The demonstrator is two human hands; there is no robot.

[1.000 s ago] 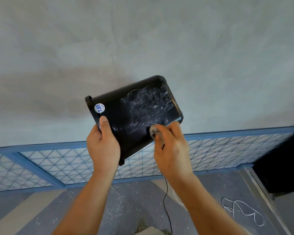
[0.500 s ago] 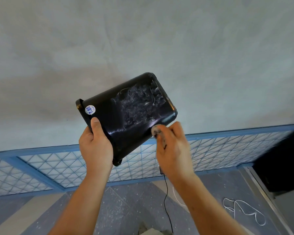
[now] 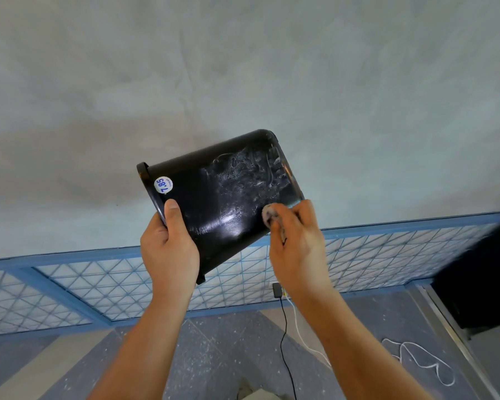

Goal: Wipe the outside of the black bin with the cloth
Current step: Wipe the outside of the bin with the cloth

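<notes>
Head view, sole cam. Black bin (image 3: 223, 203) is held up in the air at centre frame. It is tipped on its side, rim toward the left and base toward upper right, against a pale plaster wall (image 3: 243, 67). Left hand (image 3: 169, 249) grips the rim end, thumb flat on the bin's side just under a round price sticker (image 3: 163, 185); its fingers are hidden behind. Right hand (image 3: 299, 255) is bunched round a small grubby cloth (image 3: 269, 215), pressing it to the bin's side near the lower-right edge, by the base.

Vs half a sec ago: the cloth was at the very edge, nearly off the bin. Now it's back on the surface a bit higher, and the bin has shifted slightly right w/ the sticker turned. Looks like a fresh stroke starting. Whitish smears toward the base are there as before, so I'd judge that patch unwiped. The glossy part nearer the rim looks clean. Task approx midway at best.

Lower frame: blue lattice panel (image 3: 98, 281), black adapter (image 3: 277, 290) w/ its cable, speckled floor (image 3: 214, 356).
</notes>
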